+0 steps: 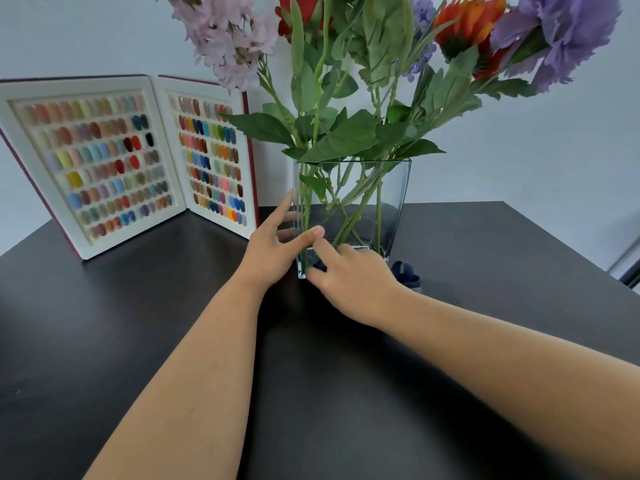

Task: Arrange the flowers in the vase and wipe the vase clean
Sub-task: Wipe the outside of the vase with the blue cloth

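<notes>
Upright on the dark table (173, 341), well back from the near edge: a clear square glass vase (391, 202), walls flaring slightly toward the rim, long axis vertical. Inside it, green stems (356, 209) crossing near the bottom and fanning outward above the rim — pink blossoms (225, 32) leaning left, a red bloom (308, 10) in the middle, an orange flower (467, 24) and a purple carnation (568, 36) leaning right. Tops of most blooms cut off by the upper frame edge. Left hand (273, 251) against the vase's near-left corner, thumb across the front face, fingers spread along the left side, bracing rather than clenched. Right hand (349, 282) low at the front base of the vase, fingers curled over a dark blue cloth (407, 273); most of the cloth hidden under the palm, only a bunch showing to the right of the wrist and a scrap by the fingertips, so exact grip hard to judge. Behind and left, standing open like a book — a nail colour sample display (121, 161) with rows of painted tips. No readable writing or labels anywhere.
</notes>
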`<state>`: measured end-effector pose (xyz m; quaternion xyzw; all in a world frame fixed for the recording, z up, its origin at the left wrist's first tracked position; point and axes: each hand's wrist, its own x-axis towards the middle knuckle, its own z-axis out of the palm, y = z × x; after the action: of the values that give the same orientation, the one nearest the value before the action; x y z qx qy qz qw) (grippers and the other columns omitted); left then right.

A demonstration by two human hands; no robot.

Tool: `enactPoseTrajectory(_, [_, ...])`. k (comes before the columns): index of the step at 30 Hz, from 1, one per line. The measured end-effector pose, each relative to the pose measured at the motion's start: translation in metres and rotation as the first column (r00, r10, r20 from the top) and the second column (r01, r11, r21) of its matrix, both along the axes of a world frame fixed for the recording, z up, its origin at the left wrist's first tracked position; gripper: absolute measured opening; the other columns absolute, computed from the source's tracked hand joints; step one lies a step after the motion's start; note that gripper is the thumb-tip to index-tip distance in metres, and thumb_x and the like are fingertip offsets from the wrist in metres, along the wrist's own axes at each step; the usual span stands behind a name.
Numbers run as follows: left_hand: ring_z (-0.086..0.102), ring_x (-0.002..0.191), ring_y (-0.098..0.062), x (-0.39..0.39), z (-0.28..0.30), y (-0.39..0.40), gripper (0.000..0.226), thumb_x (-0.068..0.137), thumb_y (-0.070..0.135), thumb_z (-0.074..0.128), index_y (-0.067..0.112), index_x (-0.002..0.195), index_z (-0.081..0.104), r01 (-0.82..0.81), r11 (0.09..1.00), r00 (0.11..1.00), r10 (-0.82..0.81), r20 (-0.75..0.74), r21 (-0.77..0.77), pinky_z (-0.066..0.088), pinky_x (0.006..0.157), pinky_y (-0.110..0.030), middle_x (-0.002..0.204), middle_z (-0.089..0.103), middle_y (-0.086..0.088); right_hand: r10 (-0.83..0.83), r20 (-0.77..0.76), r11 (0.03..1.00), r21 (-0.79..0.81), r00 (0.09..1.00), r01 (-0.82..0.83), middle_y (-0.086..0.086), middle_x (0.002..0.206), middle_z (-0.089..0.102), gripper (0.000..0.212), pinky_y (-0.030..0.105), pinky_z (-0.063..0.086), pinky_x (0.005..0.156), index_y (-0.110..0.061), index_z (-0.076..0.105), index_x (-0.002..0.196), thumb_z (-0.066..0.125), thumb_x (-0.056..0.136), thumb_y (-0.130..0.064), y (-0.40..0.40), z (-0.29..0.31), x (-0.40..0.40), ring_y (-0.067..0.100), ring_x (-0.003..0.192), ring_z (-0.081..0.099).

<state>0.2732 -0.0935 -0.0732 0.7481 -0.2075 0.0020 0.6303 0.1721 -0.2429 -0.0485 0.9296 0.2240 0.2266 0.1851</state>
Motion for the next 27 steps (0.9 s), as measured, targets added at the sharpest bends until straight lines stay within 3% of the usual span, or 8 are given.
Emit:
enactPoseTrajectory(6, [0.064, 0.121, -0.022, 0.001, -0.002, 0.001, 0.098, 0.062, 0.072, 0.081, 0.052, 0.147, 0.038, 0.017, 1.0, 1.0, -0.017, -0.011, -0.004, 0.052, 0.103, -0.048, 0.135, 0.062, 0.001, -0.106, -0.038, 0.994, 0.014, 0.994, 0.106, 0.009, 0.101, 0.052, 0.034, 0.026, 0.031, 0.037, -0.024, 0.072, 0.091, 0.086, 0.06, -0.023, -0.034, 0.0, -0.01, 0.024, 0.059, 0.058])
enactPoseTrajectory(9, [0.062, 0.123, -0.018, -0.001, 0.0, 0.003, 0.102, 0.059, 0.071, 0.083, 0.055, 0.147, 0.035, 0.029, 1.0, 0.999, -0.029, -0.031, 0.003, 0.049, 0.107, -0.047, 0.137, 0.061, 0.005, -0.259, -0.099, 0.962, 0.067, 0.961, 0.266, 0.005, 0.104, 0.048, 0.023, 0.03, 0.041, 0.041, -0.031, 0.071, 0.1, 0.073, 0.077, -0.027, -0.063, 0.006, -0.025, 0.027, 0.07, 0.061])
enactPoseTrajectory(11, [0.061, 0.124, -0.018, -0.002, 0.0, 0.004, 0.107, 0.057, 0.068, 0.085, 0.055, 0.148, 0.032, 0.039, 0.999, 0.999, -0.038, -0.03, 0.02, 0.048, 0.108, -0.047, 0.138, 0.06, 0.007, -0.319, -0.13, 0.907, 0.244, 0.939, 0.342, 0.004, 0.108, 0.048, 0.024, 0.033, 0.047, 0.055, -0.034, 0.069, 0.111, 0.062, 0.088, -0.031, -0.082, 0.017, -0.035, 0.03, 0.08, 0.063])
enactPoseTrajectory(13, [0.059, 0.126, -0.019, -0.002, 0.001, 0.005, 0.109, 0.059, 0.058, 0.089, 0.055, 0.15, 0.029, 0.045, 0.998, 0.999, -0.044, -0.018, 0.045, 0.047, 0.11, -0.047, 0.138, 0.059, 0.008, -0.311, -0.092, 0.774, 0.553, 0.946, 0.308, 0.001, 0.102, 0.05, 0.025, 0.03, 0.046, 0.068, -0.035, 0.07, 0.111, 0.064, 0.087, -0.031, -0.093, 0.033, -0.041, 0.024, 0.079, 0.06])
enactPoseTrajectory(16, [0.055, 0.129, -0.019, -0.004, 0.002, 0.007, 0.112, 0.064, 0.041, 0.093, 0.052, 0.152, 0.025, 0.057, 0.995, 0.998, -0.057, -0.008, 0.077, 0.045, 0.111, -0.046, 0.14, 0.057, 0.009, -0.322, -0.037, 0.407, 0.897, 0.946, 0.173, -0.003, 0.099, 0.055, 0.02, 0.022, 0.038, 0.078, -0.036, 0.069, 0.105, 0.064, 0.087, -0.03, -0.101, 0.057, -0.035, 0.009, 0.083, 0.052])
enactPoseTrajectory(22, [0.051, 0.133, -0.02, -0.006, 0.002, 0.007, 0.12, 0.063, 0.023, 0.096, 0.05, 0.154, 0.022, 0.082, 0.992, 0.997, -0.081, -0.014, 0.098, 0.045, 0.109, -0.038, 0.144, 0.053, 0.009, -0.226, -0.113, -0.099, 0.991, 0.968, 0.092, -0.012, 0.078, 0.062, 0.013, 0.031, 0.052, 0.07, -0.036, 0.069, 0.099, 0.062, 0.088, -0.033, -0.087, 0.071, -0.009, 0.009, 0.073, 0.061])
enactPoseTrajectory(24, [0.051, 0.133, -0.02, -0.006, 0.002, 0.007, 0.12, 0.063, 0.023, 0.096, 0.05, 0.154, 0.022, 0.087, 0.991, 0.996, -0.086, -0.011, 0.097, 0.044, 0.108, -0.035, 0.143, 0.052, 0.008, -0.179, -0.133, -0.119, 0.986, 0.975, 0.113, -0.012, 0.075, 0.061, 0.013, 0.03, 0.053, 0.07, -0.036, 0.068, 0.1, 0.062, 0.09, -0.031, -0.08, 0.062, -0.004, 0.009, 0.07, 0.061])
enactPoseTrajectory(27, [0.05, 0.132, -0.019, -0.005, 0.001, 0.005, 0.12, 0.064, 0.022, 0.095, 0.048, 0.155, 0.02, 0.084, 0.992, 0.996, -0.083, -0.013, 0.094, 0.043, 0.101, -0.028, 0.144, 0.051, 0.009, -0.218, -0.138, 0.023, 0.989, 0.966, 0.147, -0.008, 0.096, 0.066, 0.02, 0.031, 0.052, 0.082, -0.034, 0.068, 0.108, 0.06, 0.09, -0.032, -0.083, 0.047, -0.001, 0.012, 0.089, 0.062])
